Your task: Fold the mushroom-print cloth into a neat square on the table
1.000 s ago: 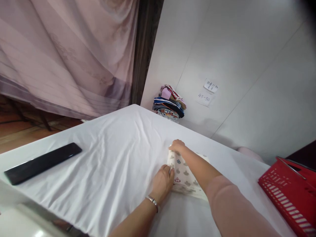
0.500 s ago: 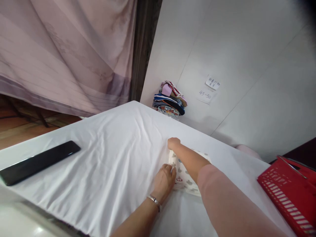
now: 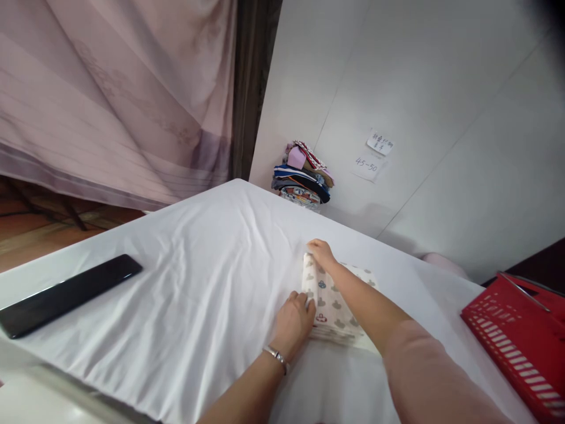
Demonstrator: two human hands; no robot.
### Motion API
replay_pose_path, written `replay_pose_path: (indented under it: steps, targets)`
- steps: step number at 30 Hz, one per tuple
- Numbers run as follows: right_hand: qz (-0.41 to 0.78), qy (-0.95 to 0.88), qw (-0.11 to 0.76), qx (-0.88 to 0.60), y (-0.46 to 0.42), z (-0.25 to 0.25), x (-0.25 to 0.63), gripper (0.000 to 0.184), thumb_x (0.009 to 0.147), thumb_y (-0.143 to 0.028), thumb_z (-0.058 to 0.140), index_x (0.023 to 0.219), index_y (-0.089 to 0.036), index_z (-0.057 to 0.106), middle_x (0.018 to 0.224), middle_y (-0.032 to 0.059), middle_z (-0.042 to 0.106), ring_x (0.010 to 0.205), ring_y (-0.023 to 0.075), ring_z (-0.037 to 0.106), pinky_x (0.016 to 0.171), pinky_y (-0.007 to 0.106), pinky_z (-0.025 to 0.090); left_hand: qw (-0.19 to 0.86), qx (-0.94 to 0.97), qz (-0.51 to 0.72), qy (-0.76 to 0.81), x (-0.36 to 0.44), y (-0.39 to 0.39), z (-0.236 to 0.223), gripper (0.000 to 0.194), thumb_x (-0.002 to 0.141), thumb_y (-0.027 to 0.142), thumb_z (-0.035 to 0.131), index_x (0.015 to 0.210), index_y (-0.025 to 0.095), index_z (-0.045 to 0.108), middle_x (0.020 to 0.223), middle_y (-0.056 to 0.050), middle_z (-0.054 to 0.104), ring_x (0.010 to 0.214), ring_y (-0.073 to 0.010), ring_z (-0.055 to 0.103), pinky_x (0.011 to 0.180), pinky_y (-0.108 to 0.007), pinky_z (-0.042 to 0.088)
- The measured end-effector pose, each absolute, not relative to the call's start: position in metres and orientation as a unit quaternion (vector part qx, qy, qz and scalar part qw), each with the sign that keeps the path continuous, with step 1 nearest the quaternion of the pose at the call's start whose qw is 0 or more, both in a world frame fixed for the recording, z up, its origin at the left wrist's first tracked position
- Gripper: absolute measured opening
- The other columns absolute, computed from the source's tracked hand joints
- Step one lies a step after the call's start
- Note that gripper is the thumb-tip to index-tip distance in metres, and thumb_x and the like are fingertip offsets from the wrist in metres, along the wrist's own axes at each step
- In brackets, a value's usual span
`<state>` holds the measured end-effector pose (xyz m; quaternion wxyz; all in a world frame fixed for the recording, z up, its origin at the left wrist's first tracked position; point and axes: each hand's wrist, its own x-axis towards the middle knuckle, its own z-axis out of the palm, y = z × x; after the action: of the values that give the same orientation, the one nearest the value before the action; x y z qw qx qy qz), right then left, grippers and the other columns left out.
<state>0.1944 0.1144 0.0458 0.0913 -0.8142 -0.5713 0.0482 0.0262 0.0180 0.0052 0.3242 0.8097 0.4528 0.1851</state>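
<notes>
A folded cream cloth with small grey and red prints (image 3: pixel 330 301) lies on the white sheet covering the table (image 3: pixel 198 277). My left hand (image 3: pixel 295 321), a bracelet on its wrist, rests at the cloth's near left corner with fingers curled onto its edge. At the cloth's far left corner my right hand (image 3: pixel 321 253) grips the edge, fingers bent over it. The right forearm in a pink sleeve crosses over the cloth and hides its right part.
A long black bar (image 3: pixel 66 294) lies near the table's left edge. A stack of folded colourful clothes (image 3: pixel 303 179) sits at the far corner by the wall. A red plastic basket (image 3: pixel 521 335) stands at the right. Pink curtains hang on the left.
My right hand shifted slightly along the cloth's far edge and the forearm swung right, uncovering more of the cloth. The left hand stayed at the near corner.
</notes>
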Motion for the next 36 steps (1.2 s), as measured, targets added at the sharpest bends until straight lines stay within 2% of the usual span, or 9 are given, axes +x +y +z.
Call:
replay_pose_path:
  steps: [5,8,10,16,20,27,32,34,36]
  targets:
    - [0.016,-0.61,0.103,-0.786,0.067,0.026,0.19,0.042,0.088,-0.032,0.037,0.126,-0.019,0.049,0.137,0.0063,0.044,0.127,0.0186,0.035,0.105,0.031,0.025,0.312,0.814,0.192,0.451,0.029,0.019,0.0,0.024,0.089,0.032,0.037,0.087,0.019,0.056,0.091,-0.008,0.058,0.077,-0.0174,0.057,0.067,-0.029,0.038]
    - [0.009,-0.624,0.054,-0.78,0.059,0.014,0.18,0.049,0.089,-0.038,0.038,0.134,-0.019,0.039,0.145,0.0078,0.031,0.134,0.0238,0.022,0.108,0.042,0.013,0.293,0.819,0.189,0.455,0.029,0.02,0.001,0.024,0.089,0.032,0.037,0.088,0.018,0.057,0.092,-0.008,0.059,0.077,-0.0171,0.058,0.066,-0.028,0.037]
    - [0.015,-0.616,0.04,-0.787,0.062,0.014,0.175,0.051,0.091,-0.04,0.036,0.137,-0.019,0.034,0.148,0.0077,0.026,0.136,0.024,0.017,0.109,0.043,0.01,0.28,0.822,0.189,0.458,0.029,0.021,0.002,0.025,0.089,0.033,0.037,0.088,0.017,0.057,0.091,-0.008,0.059,0.076,-0.0169,0.058,0.065,-0.028,0.037]
    - [0.073,-0.619,0.079,-0.778,0.041,0.024,0.172,0.05,0.091,-0.042,0.035,0.137,-0.022,0.032,0.149,0.0074,0.023,0.137,0.0221,0.015,0.108,0.044,0.013,0.246,0.832,0.21,0.451,0.029,0.024,0.002,0.025,0.089,0.032,0.039,0.082,0.017,0.057,0.085,-0.006,0.06,0.073,-0.0157,0.059,0.064,-0.027,0.037]
    - [0.067,-0.651,0.107,-0.749,-0.013,0.022,0.165,0.045,0.093,-0.036,0.032,0.135,-0.02,0.036,0.146,0.0086,0.03,0.135,0.0211,0.021,0.107,0.043,0.018,0.241,0.842,0.206,0.437,0.027,0.025,0.005,0.026,0.089,0.033,0.039,0.083,0.017,0.058,0.085,-0.006,0.061,0.074,-0.0159,0.059,0.064,-0.026,0.038]
    - [0.027,-0.644,0.076,-0.761,-0.116,0.024,0.188,0.045,0.094,-0.039,0.028,0.136,-0.023,0.037,0.145,0.0057,0.033,0.136,0.0203,0.022,0.11,0.045,0.011,0.24,0.85,0.176,0.435,0.027,0.026,0.013,0.026,0.088,0.033,0.039,0.084,0.016,0.059,0.085,-0.007,0.061,0.074,-0.016,0.058,0.065,-0.025,0.038]
    - [-0.017,-0.56,0.059,-0.826,-0.175,0.01,0.231,0.045,0.092,-0.031,0.034,0.135,-0.021,0.039,0.143,0.0072,0.035,0.135,0.0219,0.023,0.109,0.047,0.014,0.24,0.843,0.186,0.443,0.029,0.028,0.011,0.026,0.087,0.034,0.04,0.081,0.017,0.059,0.083,-0.007,0.061,0.07,-0.0159,0.058,0.063,-0.025,0.037]
    - [-0.012,-0.525,0.095,-0.846,-0.192,0.005,0.244,0.044,0.091,-0.031,0.035,0.134,-0.021,0.042,0.142,0.0071,0.038,0.134,0.0227,0.026,0.109,0.048,0.019,0.24,0.845,0.192,0.438,0.028,0.028,0.011,0.026,0.086,0.034,0.039,0.078,0.017,0.058,0.082,-0.006,0.06,0.069,-0.016,0.057,0.062,-0.025,0.037]
    - [0.007,-0.467,0.185,-0.865,-0.202,0.004,0.253,0.043,0.09,-0.035,0.035,0.13,-0.021,0.047,0.138,0.0079,0.043,0.131,0.0236,0.033,0.106,0.045,0.027,0.24,0.845,0.192,0.438,0.028,0.028,0.011,0.027,0.086,0.034,0.039,0.075,0.017,0.057,0.08,-0.006,0.06,0.069,-0.0164,0.057,0.061,-0.026,0.036]
